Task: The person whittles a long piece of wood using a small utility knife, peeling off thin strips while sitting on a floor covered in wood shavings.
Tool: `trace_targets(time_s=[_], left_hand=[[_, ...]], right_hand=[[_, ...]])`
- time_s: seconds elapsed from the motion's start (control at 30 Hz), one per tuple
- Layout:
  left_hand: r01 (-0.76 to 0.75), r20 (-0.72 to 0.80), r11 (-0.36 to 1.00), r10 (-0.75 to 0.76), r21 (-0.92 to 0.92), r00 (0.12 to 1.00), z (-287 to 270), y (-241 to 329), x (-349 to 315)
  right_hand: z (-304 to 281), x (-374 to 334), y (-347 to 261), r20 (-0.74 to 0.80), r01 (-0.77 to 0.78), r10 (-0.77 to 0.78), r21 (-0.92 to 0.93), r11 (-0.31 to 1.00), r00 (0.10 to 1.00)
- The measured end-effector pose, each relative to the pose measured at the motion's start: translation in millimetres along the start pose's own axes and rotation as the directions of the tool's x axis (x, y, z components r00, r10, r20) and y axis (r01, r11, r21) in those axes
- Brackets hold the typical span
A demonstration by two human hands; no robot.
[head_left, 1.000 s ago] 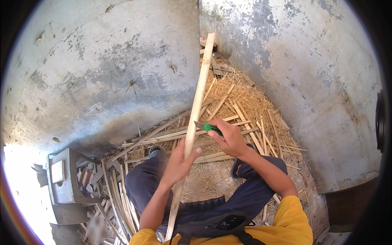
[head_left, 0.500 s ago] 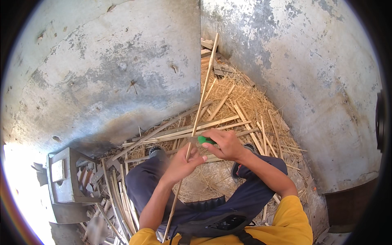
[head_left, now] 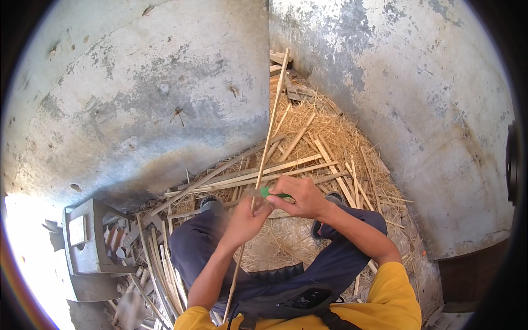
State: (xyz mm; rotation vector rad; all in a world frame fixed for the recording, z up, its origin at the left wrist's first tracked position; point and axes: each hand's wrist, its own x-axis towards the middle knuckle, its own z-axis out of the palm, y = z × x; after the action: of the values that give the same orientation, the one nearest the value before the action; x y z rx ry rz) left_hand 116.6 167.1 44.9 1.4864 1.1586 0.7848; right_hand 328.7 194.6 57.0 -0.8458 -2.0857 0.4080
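Note:
A long, thin wooden strip (head_left: 270, 129), pale and bamboo-like, slants from beside my lap up toward the wall corner. My left hand (head_left: 246, 220) is closed round it near its middle. In my right hand (head_left: 301, 197) is a green-handled knife (head_left: 265, 192), its handle partly covered by my fingers. The greyish blade lies across the strip just above my left fingers and looks blurred. Both hands meet in front of my bent knees, the left thumb close to the right fingers.
Straw-like shavings (head_left: 330, 129) and several loose wooden strips (head_left: 300, 163) cover the floor ahead. More strips (head_left: 171, 275) lie by my left leg, near a grey wooden frame (head_left: 93, 236) with rubble. Worn plaster walls (head_left: 165, 82) meet in a corner ahead.
My right hand and the knife have shifted slightly left, closer to my left hand. The strip's far end has swung a little left and down.

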Motion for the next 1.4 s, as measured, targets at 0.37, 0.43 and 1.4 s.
trace_targets(time_s=[0.37,0.43,1.4], left_hand=[[-0.043,-0.042,0.989,0.05,0.14,0.998,2,-22,3],[-0.049,-0.052,0.983,0.059,0.175,0.997,2,-21,2],[-0.144,0.031,0.964,0.14,0.224,0.99,11,-6,-8]], right_hand=[[4,1,2,-0.003,0.037,-0.037,-0.091,0.995,0.999],[1,1,1,-0.002,0.055,-0.056,-0.13,0.99,0.998],[-67,24,63,-0.258,-0.197,0.141,-0.208,0.958,0.956]])
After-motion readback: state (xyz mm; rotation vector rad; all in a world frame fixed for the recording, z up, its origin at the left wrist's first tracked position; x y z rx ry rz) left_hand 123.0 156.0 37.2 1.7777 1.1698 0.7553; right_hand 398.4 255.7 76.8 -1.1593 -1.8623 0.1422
